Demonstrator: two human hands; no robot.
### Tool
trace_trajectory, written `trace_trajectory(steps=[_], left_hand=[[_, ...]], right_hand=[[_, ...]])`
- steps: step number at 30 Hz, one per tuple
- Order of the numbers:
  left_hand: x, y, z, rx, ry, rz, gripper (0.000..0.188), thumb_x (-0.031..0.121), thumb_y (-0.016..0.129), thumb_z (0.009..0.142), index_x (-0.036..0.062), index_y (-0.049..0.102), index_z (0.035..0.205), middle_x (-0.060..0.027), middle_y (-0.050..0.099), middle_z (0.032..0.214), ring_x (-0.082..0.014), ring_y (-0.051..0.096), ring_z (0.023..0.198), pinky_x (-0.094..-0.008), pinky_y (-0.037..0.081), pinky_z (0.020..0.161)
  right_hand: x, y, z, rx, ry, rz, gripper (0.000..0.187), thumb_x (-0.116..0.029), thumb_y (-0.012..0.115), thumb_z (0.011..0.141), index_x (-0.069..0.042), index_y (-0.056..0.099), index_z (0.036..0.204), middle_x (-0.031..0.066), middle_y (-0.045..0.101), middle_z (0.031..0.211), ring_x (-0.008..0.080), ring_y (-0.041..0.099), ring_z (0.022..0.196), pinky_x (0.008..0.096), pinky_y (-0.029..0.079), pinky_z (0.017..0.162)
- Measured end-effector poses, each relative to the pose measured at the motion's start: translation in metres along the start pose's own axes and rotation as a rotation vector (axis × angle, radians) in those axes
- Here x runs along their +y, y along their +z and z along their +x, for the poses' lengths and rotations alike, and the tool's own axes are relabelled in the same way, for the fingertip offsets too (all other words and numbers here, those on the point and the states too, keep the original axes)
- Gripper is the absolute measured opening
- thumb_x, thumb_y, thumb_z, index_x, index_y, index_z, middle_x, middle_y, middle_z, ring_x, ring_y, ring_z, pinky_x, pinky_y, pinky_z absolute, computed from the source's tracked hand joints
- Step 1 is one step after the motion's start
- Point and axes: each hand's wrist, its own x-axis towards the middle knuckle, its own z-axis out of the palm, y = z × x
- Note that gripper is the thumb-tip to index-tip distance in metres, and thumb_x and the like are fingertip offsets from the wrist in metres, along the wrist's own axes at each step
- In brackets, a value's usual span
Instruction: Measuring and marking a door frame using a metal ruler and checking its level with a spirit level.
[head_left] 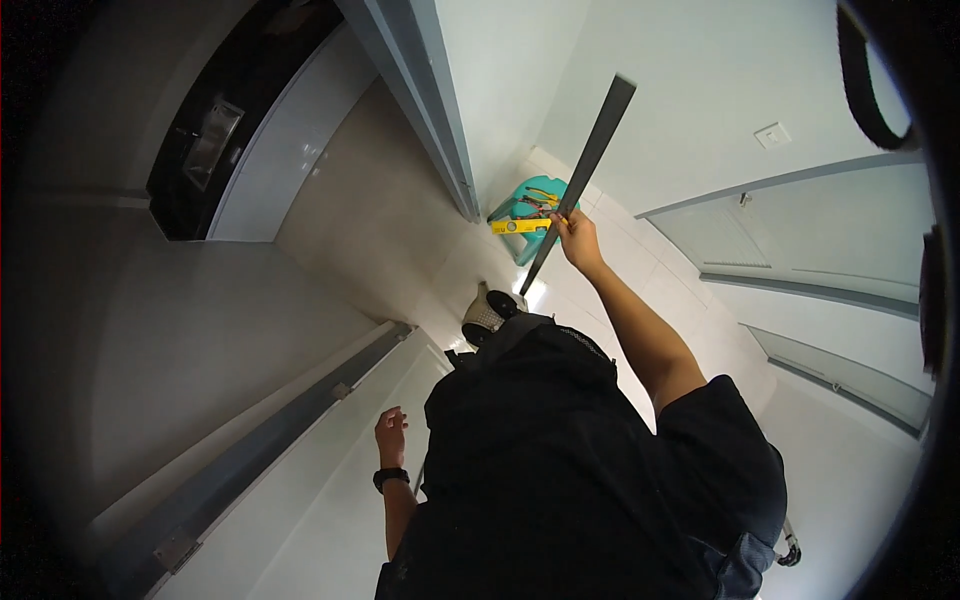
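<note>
A long, flat dark-grey bar is in my right hand, its fingers closed round the middle of it. The bar stands at a slant, one end up near the wall and the other down by my feet. Behind that hand is a teal plastic stool. On its seat lie a yellow spirit level and pliers with yellow handles; red-handled tools lie among them, partly hidden. My left hand, with a black watch on the wrist, hangs loosely bent beside the white door, nothing visible in it.
A grey door frame rises ahead, beside a pale wall. To the left, an open white door stands along its grey frame. Past the doorway is a counter with a black top and a sink. More white doors line the right.
</note>
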Motion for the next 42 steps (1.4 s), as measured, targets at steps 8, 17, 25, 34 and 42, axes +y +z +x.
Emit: trace_trajectory(steps=[8, 17, 25, 34, 42], left_hand=[[0.003, 0.009, -0.006, -0.017, -0.064, -0.04, 0.025, 0.017, 0.061, 0.104, 0.0007, 0.067, 0.123, -0.0117, 0.07, 0.111, -0.0212, 0.071, 0.103, -0.0351, 0.06, 0.085], [-0.026, 0.004, 0.016, -0.069, 0.005, -0.062, 0.033, 0.032, 0.06, 0.106, 0.0067, 0.066, 0.127, -0.0086, 0.073, 0.109, -0.0171, 0.069, 0.097, -0.0326, 0.055, 0.081], [0.016, 0.001, 0.013, -0.045, 0.021, 0.014, 0.027, 0.017, 0.059, 0.105, -0.0007, 0.067, 0.124, -0.0118, 0.071, 0.11, -0.0208, 0.071, 0.102, -0.0343, 0.06, 0.084], [-0.002, 0.0, -0.003, -0.034, -0.013, 0.002, 0.031, 0.028, 0.059, 0.107, 0.0068, 0.066, 0.128, -0.0102, 0.071, 0.111, -0.0189, 0.07, 0.104, -0.0324, 0.057, 0.083], [-0.035, 0.005, -0.03, 0.003, -0.082, -0.067, 0.025, 0.018, 0.06, 0.105, 0.0013, 0.067, 0.123, -0.0105, 0.071, 0.108, -0.0211, 0.071, 0.102, -0.0353, 0.059, 0.084]], right_hand=[[-0.038, -0.025, 0.032, -0.065, 0.016, 0.007, 0.013, -0.009, 0.067, 0.099, 0.0, 0.074, 0.105, 0.02, 0.073, 0.096, 0.0345, 0.072, 0.082, 0.0397, 0.056, 0.074], [-0.122, -0.078, 0.061, 0.076, -0.22, 0.018, 0.013, -0.008, 0.067, 0.098, 0.0, 0.075, 0.105, 0.0186, 0.073, 0.095, 0.0338, 0.072, 0.083, 0.0396, 0.057, 0.073], [-0.138, -0.079, 0.089, 0.164, -0.13, -0.118, 0.012, -0.007, 0.059, 0.101, 0.0, 0.067, 0.107, 0.0177, 0.065, 0.084, 0.0294, 0.061, 0.07, 0.0399, 0.05, 0.067], [-0.11, -0.026, 0.143, 0.169, -0.254, -0.163, 0.016, -0.005, 0.055, 0.1, 0.003, 0.047, 0.112, 0.0265, 0.065, 0.099, 0.0442, 0.067, 0.088, 0.0481, 0.054, 0.078], [-0.101, 0.013, 0.152, 0.111, -0.137, -0.082, 0.018, -0.005, 0.057, 0.1, 0.004, 0.044, 0.11, 0.0281, 0.06, 0.108, 0.0458, 0.067, 0.095, 0.0513, 0.056, 0.082]])
